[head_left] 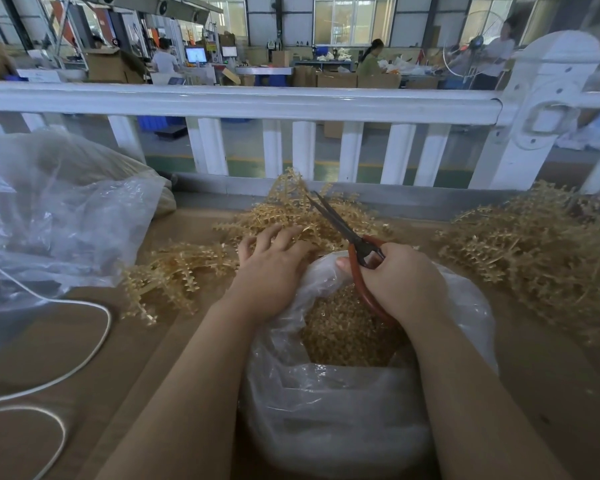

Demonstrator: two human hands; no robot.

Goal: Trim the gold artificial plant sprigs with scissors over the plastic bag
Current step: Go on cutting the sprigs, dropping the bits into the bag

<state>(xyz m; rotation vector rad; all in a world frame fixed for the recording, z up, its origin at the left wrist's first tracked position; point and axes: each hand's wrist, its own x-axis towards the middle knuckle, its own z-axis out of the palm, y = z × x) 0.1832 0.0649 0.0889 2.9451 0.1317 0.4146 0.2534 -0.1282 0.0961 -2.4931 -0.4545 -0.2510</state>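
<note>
While right hand (392,275) grips scissors (343,230), left hand (274,268) fingers spread on sprigs (284,209)

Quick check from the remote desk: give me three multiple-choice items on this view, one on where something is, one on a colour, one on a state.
1. Where is the open bag?
A. in front, between the forearms
B. hung on the railing
C. on the floor

2. What colour are the scissors' handles?
A. blue
B. red
C. black

3. What is the left hand doing?
A. holding the scissors
B. hanging idle
C. resting on the sprigs

Key: 1 A, it sits low between both arms. 2 B, red loops show in the right hand. 3 C, its fingers spread over the gold pile.
</note>
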